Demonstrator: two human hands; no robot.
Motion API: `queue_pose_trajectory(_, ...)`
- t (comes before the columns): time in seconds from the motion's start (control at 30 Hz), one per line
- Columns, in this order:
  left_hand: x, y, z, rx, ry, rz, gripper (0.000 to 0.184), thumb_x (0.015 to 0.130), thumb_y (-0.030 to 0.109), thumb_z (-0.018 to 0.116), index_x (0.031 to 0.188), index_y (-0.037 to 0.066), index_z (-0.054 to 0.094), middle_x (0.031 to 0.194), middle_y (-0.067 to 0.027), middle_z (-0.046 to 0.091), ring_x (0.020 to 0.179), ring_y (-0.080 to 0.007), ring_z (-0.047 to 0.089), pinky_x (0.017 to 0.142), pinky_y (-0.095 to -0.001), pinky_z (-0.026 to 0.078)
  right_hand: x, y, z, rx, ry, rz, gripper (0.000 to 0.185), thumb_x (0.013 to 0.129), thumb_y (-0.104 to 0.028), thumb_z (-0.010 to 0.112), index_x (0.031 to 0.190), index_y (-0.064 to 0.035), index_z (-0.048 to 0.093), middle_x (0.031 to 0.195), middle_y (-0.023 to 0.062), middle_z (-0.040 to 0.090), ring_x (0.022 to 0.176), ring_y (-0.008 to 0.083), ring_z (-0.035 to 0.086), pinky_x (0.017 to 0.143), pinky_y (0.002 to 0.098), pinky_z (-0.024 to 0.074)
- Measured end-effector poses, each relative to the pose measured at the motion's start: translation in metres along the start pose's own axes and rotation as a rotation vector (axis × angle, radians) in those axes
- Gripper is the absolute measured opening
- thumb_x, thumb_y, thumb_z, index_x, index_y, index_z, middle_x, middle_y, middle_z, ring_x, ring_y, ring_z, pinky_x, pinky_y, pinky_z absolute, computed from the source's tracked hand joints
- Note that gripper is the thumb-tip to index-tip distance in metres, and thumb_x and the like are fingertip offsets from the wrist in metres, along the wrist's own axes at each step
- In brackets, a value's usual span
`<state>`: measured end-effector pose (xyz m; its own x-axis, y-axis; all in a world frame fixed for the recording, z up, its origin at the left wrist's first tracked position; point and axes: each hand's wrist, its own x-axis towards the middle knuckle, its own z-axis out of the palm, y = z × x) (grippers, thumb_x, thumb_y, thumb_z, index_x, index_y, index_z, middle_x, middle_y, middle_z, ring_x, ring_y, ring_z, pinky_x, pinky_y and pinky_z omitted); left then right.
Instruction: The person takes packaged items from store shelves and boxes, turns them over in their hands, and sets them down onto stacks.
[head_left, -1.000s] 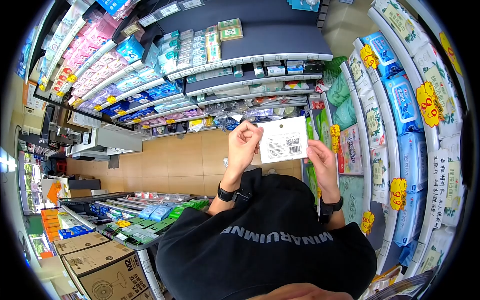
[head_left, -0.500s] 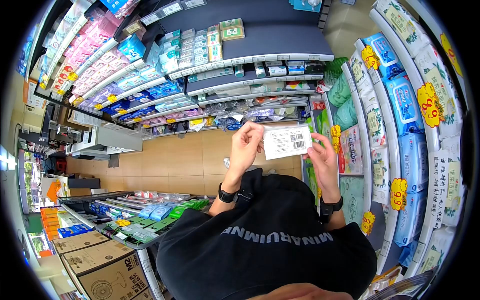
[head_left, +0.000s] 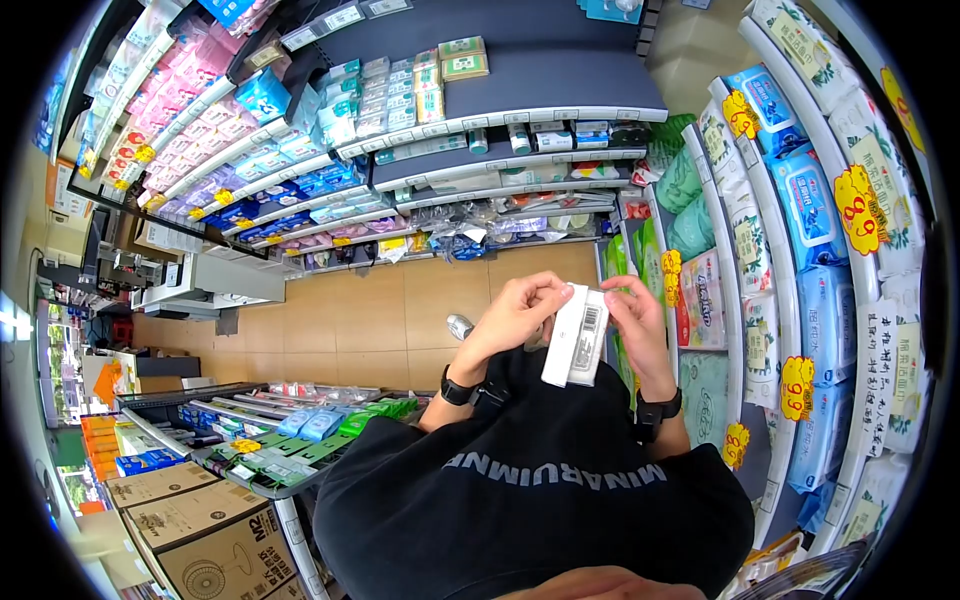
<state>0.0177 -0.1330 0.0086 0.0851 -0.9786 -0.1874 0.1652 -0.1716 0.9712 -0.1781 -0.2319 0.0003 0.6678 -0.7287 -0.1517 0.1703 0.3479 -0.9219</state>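
Gripping the upper edge of a white barcoded packet [head_left: 578, 340] with both hands: left hand [head_left: 530, 312] pinches its upper left, right hand [head_left: 638, 322] its upper right corner. Packet sits just right of frame center, tilted, lower end over the black shirt [head_left: 530, 470]. Stocked shelves across upper left, wipes packs [head_left: 808, 208] at right, fan carton [head_left: 215, 545] lower left.

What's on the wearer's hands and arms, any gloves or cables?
No gloves: both the left hand and right hand are bare. Each wrist has a black band: left band, right band. The black top has sleeves ending above the wrists. No cables visible on the arms.
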Motion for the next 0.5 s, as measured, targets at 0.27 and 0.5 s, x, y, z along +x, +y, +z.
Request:
queue_pose_trajectory(0.27,0.003,-0.002,-0.005,0.013,-0.044,-0.018,0.02,0.102,0.02,0.06,0.096,0.001,0.061,0.07,-0.0014,0.065,0.055,-0.0067,0.059,0.05,-0.0202,0.04,0.004,0.008,-0.009,-0.038,-0.081,0.044,0.018,0.102,-0.014,0.057,0.113,-0.0003,0.058,0.093,0.0065,0.068,0.079,0.0087,0.061,0.073,0.0234,0.0477)
queue_pose_trajectory(0.5,0.011,-0.009,-0.021,-0.139,0.309,0.15,0.015,0.102,0.018,0.058,0.104,0.003,0.058,0.08,-0.0062,0.071,0.058,-0.0115,0.067,0.05,-0.0202,0.039,0.005,0.009,-0.012,0.066,-0.08,0.054,0.026,0.105,-0.016,0.048,0.123,0.0016,0.054,0.11,0.0104,0.066,0.096,0.0134,0.063,0.081,0.0291,0.0495)
